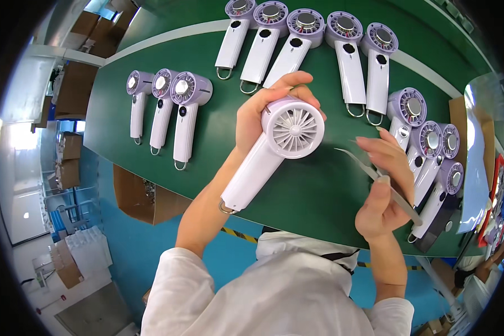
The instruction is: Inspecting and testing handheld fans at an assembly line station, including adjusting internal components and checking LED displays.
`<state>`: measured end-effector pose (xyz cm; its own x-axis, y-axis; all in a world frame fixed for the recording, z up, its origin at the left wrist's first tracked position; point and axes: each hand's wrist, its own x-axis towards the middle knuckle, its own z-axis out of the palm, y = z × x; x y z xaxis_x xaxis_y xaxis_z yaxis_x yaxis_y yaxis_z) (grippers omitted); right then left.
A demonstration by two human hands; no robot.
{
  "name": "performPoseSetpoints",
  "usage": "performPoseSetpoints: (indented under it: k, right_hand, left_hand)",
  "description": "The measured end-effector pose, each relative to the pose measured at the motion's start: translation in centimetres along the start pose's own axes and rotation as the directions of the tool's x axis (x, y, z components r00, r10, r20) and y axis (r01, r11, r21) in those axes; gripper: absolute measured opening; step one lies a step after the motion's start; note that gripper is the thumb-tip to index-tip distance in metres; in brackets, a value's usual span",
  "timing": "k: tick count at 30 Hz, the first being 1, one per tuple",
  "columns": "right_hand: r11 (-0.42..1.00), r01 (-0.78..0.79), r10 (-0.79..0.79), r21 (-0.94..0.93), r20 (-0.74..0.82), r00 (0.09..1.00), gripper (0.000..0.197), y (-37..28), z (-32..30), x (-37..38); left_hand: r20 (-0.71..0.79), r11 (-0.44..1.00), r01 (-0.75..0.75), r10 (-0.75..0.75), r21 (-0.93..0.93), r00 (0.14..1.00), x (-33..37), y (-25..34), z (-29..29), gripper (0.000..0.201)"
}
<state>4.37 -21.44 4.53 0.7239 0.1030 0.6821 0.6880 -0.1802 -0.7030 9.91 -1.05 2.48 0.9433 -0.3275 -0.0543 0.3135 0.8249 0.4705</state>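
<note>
White sleeves lowest. Left hand (263, 115) grips fan (274, 148) above green belt (308, 190); right hand (382, 187) pinches tweezers (375, 176) beside grille. Judged mid-batch: three fans (165, 109) left, many more right.

Factory line: identical handheld fans (297, 47) along green conveyor belt (319, 190).

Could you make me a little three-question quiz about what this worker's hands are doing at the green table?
1. True or false: the left hand holds a handheld fan lifted off the green table.
2. What does the right hand hold? A) tweezers B) a screwdriver C) a brush
3. How many fans lie in the group at the table's left?

Key: 1 true. 2 A, slim metal tweezers, tips pointing toward the fan's grille. 3 three.
</note>
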Motion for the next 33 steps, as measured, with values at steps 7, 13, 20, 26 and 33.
performPoseSetpoints:
  k: [7, 13, 20, 26, 33]
  right_hand:
    - [0.998, -0.024, 0.022, 0.061, 0.031, 0.999, 0.020, -0.3, 0.4, -0.8]
    - [0.995, -0.041, 0.040, 0.091, 0.012, 0.999, 0.019, 0.0, 0.5, -0.7]
    - [0.703, -0.591, 0.574, 0.396, 0.177, 0.800, 0.023, -1.2, 2.1, -1.1]
    - [0.523, -0.836, 0.743, 0.166, 0.391, 0.543, 0.021, -2.2, 3.3, -1.9]
    - [0.445, -0.895, 0.785, 0.039, 0.464, 0.410, 0.051, -2.1, 4.8, -2.3]
  left_hand:
    - [0.046, 0.999, 0.006, -0.003, -0.052, 0.999, -0.7, -0.4, 0.2, 0.042]
    - [0.111, 0.991, 0.017, -0.002, -0.132, 0.994, -0.3, -0.3, 0.1, 0.042]
    - [0.029, 0.987, -0.080, 0.077, 0.140, 0.997, -0.7, -0.3, 0.5, 0.042]
    - [-0.160, 0.725, -0.128, 0.315, 0.676, 0.936, -1.0, -0.8, 1.5, 0.022]
    - [-0.046, 0.308, -0.047, 0.289, 0.950, 0.956, -1.7, -1.4, 2.8, 0.031]
